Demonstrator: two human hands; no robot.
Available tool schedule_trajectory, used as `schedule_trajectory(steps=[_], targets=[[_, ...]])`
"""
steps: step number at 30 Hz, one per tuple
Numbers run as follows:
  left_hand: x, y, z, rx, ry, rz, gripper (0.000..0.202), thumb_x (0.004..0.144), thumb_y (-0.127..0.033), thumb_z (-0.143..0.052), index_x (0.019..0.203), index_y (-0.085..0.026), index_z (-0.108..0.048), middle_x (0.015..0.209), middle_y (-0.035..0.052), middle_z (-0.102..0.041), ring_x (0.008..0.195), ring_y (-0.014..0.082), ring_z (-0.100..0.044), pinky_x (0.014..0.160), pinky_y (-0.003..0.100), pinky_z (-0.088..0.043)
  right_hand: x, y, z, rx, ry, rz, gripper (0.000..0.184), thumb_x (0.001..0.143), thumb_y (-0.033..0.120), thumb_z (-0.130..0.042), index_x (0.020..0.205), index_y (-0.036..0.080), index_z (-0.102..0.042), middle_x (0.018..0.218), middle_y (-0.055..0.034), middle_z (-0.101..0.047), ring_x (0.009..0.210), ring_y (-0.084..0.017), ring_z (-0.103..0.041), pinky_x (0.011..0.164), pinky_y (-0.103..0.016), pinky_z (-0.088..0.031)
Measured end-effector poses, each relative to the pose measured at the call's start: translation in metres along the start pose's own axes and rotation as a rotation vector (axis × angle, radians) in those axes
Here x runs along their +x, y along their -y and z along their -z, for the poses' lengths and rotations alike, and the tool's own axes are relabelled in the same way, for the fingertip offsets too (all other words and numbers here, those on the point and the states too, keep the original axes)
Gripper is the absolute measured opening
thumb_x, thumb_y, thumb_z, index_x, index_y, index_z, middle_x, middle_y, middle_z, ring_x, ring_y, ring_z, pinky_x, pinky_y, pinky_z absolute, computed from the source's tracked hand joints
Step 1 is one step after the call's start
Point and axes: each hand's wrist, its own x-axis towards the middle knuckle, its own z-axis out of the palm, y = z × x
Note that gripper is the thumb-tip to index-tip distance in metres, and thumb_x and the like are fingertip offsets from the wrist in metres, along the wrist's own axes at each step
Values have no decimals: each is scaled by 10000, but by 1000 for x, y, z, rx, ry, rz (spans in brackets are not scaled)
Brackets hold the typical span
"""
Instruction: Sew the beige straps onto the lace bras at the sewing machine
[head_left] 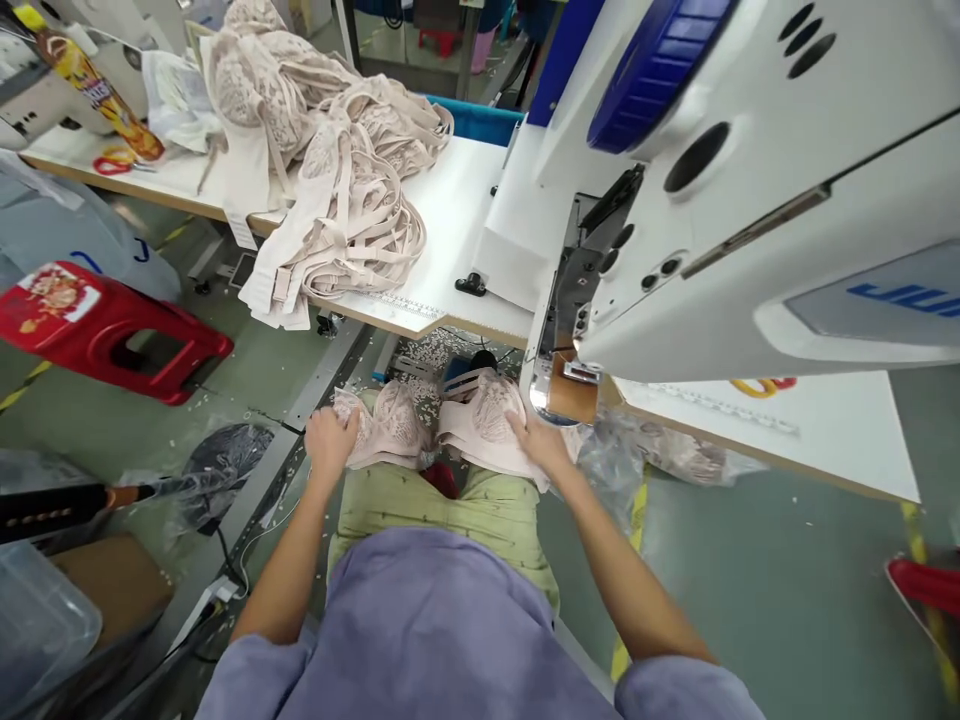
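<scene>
Both hands lay on a pale pink lace bra [431,428] spread across the person's lap, well apart from each other. The left hand [328,440] pressed down on the left cup, its fingers curled over the fabric's edge; the right hand [538,440] rested flat, fingers spread, on the right cup. Neither hand was clenched, and whether either pinched the fabric could not be told. The bra sat on the knees, over light green trousers [480,510], below the front edge of the white tabletop [457,210].

Just above the right hand hung the head of a large white sewing machine [750,200] with a blue round cover, its needle area and a brown plate directly beyond the fingertips. Crumpled clear plastic [622,455] lay just to the right of that hand. Farther up from the left hand, a heap of similar pale pink lace bras [337,170] rested on the tabletop, with straps hanging over its edge. Well to the left of the left hand, a red plastic stool [112,330] stood on the green floor [750,580], which was scattered with small white scraps. Red-handled scissors [112,160] lay at the far left end of the tabletop.
</scene>
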Motion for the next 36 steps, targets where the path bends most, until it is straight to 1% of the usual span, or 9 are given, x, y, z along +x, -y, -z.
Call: schedule_trajectory(steps=[4,9,11,14,17,21,25,29,36], targets=[[-20,22,3,23,133,57,286,940,-423,-572,950,-145,-633,926,36,-652,836,173,-622,805,378,-509,-28,-1,-11,34,-19,-24,554,962,483,-383,1331,95,-523,1212,-221,-635,1140,-354,-567,994,-491,-422],[-102,-17,12,-69,230,-91,346,957,-307,-441,696,-161,-615,743,68,-646,727,191,-597,675,307,-404,-62,47,5,190,-52,137,814,872,627,-511,1461,89,-349,1421,-248,-455,1323,-365,-406,1059,-511,-374],[-141,-38,16,-149,286,-195,323,930,-279,-445,672,-173,-607,730,62,-653,703,180,-590,635,281,-359,-77,82,10,286,179,428,823,817,629,-605,1440,132,-397,1436,-218,-457,1334,-350,-400,1074,-489,-364],[-176,-55,26,-304,399,-321,340,894,-270,-482,572,-186,-552,593,6,-599,582,135,-538,565,256,-319,-99,122,16,317,642,779,434,817,518,-670,1087,179,-656,1048,-105,-691,983,-266,-610,866,-354,-470],[-171,-55,40,-434,386,-324,351,928,-345,-451,643,-189,-584,659,14,-619,650,148,-560,615,251,-379,-115,132,35,335,787,880,233,916,405,-586,835,200,-661,784,-10,-686,709,-165,-591,659,-258,-405],[-128,-71,55,-807,442,-280,329,875,-469,-551,986,-180,-662,1044,88,-673,996,229,-589,875,322,-447,-119,120,102,350,664,788,314,948,382,-531,711,182,-581,651,10,-593,601,-117,-497,591,-243,-324],[-105,-143,55,-923,791,-508,454,874,-564,-516,735,-156,-659,673,21,-609,616,154,-545,614,262,-459,-117,97,190,449,648,495,273,957,377,-512,770,182,-545,601,49,-478,544,-88,-420,542,-217,-297],[-102,-207,42,-1073,847,-431,459,876,-615,-507,820,-172,-612,722,3,-587,645,141,-516,627,241,-433,-109,44,240,728,868,452,298,946,465,-493,891,178,-554,611,63,-473,516,-84,-461,509,-188,-357],[-109,-235,26,-957,683,-485,534,824,-710,-521,645,-216,-428,630,-31,-414,633,154,-426,605,251,-344,5,-31,228,188,-112,-297,351,963,400,-519,1194,139,-559,1135,-129,-666,983,-228,-625,793,-306,-452]])
